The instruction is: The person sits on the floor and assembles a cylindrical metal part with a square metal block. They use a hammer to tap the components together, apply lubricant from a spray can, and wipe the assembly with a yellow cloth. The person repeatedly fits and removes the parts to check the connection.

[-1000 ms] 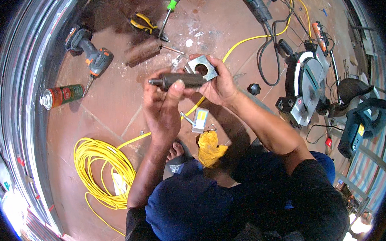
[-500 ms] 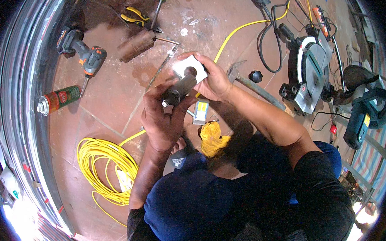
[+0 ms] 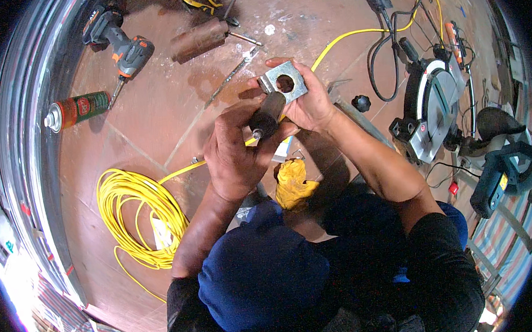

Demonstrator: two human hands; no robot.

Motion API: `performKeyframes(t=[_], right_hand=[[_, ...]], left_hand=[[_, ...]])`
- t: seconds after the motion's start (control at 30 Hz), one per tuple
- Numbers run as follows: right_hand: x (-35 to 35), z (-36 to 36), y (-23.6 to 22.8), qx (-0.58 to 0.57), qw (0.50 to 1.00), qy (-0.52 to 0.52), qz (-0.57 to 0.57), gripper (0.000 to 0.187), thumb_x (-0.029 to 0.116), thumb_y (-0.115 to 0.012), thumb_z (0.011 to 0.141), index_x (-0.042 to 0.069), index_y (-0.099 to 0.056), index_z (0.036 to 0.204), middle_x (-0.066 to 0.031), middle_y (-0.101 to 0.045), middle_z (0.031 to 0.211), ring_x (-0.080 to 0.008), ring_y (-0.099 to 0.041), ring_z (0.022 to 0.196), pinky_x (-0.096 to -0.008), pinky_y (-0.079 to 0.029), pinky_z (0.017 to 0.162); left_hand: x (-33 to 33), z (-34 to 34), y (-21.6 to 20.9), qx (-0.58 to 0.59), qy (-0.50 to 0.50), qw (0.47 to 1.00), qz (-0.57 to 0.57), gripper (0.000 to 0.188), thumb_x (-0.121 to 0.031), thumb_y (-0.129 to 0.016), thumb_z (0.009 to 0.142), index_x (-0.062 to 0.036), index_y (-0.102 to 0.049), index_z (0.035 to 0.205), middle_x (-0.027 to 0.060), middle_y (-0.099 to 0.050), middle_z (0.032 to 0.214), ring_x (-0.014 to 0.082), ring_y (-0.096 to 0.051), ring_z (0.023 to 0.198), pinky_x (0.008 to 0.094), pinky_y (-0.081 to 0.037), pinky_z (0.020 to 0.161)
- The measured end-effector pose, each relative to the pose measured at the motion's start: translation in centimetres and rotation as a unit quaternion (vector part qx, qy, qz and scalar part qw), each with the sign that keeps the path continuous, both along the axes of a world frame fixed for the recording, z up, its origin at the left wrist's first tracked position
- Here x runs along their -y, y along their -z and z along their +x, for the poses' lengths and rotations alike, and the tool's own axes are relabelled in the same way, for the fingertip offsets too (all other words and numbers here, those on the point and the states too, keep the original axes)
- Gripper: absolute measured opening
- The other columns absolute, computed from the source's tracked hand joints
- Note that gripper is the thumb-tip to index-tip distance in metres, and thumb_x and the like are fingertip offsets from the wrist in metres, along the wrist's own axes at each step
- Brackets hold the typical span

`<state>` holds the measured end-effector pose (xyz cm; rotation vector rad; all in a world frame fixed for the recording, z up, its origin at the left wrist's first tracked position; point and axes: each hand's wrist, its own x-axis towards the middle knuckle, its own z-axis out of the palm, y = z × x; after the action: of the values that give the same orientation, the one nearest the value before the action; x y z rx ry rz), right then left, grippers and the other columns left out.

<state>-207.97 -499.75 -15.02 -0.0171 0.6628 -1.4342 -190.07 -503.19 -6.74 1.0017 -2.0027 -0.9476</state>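
Observation:
My left hand (image 3: pixel 232 153) is closed around a dark cylinder (image 3: pixel 268 113) with a small bright stud at its near end. Opposite it, my right hand (image 3: pixel 315 103) grips a square metal block (image 3: pixel 297 87) with a round hole through it. The hole is open to view, and the cylinder's far end lies just at the block's near left edge. Whether the two touch, I cannot tell. Beneath my hands, partly covered, is a small box (image 3: pixel 281 152), with a crumpled yellow glove or cloth (image 3: pixel 294 184) nearer to me.
A cordless drill (image 3: pixel 129 52), a spray can (image 3: pixel 76 110) and a coiled yellow cable (image 3: pixel 139 218) lie left. Ahead are a brown cylinder (image 3: pixel 199 41) and yellow-handled pliers (image 3: pixel 200 0). On the right are a black knob (image 3: pixel 361 103), a saw base (image 3: pixel 432 106) and a power tool (image 3: pixel 489 181).
The cylinder's far end has come away from the block's hole, which now shows open. The block is turned differently in my right hand. The whole view has shifted a little.

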Motion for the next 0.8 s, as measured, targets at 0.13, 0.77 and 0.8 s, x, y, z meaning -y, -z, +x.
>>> performKeyframes(t=[0.13, 0.77, 0.8], right_hand=[[0.0, 0.0, 0.0, -0.071, 0.997, -0.027, -0.001, 0.050, 0.045, -0.035, 0.106, 0.007, -0.044, 0.138, -0.0287, -0.061, 0.128, -0.0394, -0.062, 0.119, -0.0530, -0.051, 0.103], [0.0, 0.5, 0.2, -0.197, 0.980, 0.005, -0.022, 0.036, 0.030, -0.043, 0.107, 0.003, -0.050, 0.130, -0.0198, -0.065, 0.121, -0.0250, -0.064, 0.113, -0.0396, -0.047, 0.105], [0.0, 0.5, 0.2, -0.196, 0.980, 0.008, -0.026, 0.035, 0.029, -0.043, 0.107, 0.003, -0.050, 0.130, -0.0195, -0.065, 0.121, -0.0247, -0.064, 0.113, -0.0393, -0.047, 0.104]], left_hand=[[0.3, -0.2, 0.2, 0.013, 0.011, 1.000, -0.013, 0.065, -0.026, -0.095, 0.067, -0.0062, -0.056, 0.115, 0.0103, -0.070, 0.098, 0.0230, -0.074, 0.081, 0.0330, -0.057, 0.066], [0.5, -0.9, 2.0, 0.065, -0.005, 0.998, -0.004, 0.058, -0.031, -0.091, 0.075, -0.0090, -0.054, 0.115, 0.0135, -0.068, 0.094, 0.0322, -0.072, 0.079, 0.0412, -0.056, 0.067], [0.5, -0.9, 2.2, 0.058, -0.004, 0.998, -0.007, 0.058, -0.031, -0.090, 0.075, -0.0089, -0.054, 0.114, 0.0135, -0.068, 0.094, 0.0324, -0.071, 0.079, 0.0414, -0.056, 0.066]])
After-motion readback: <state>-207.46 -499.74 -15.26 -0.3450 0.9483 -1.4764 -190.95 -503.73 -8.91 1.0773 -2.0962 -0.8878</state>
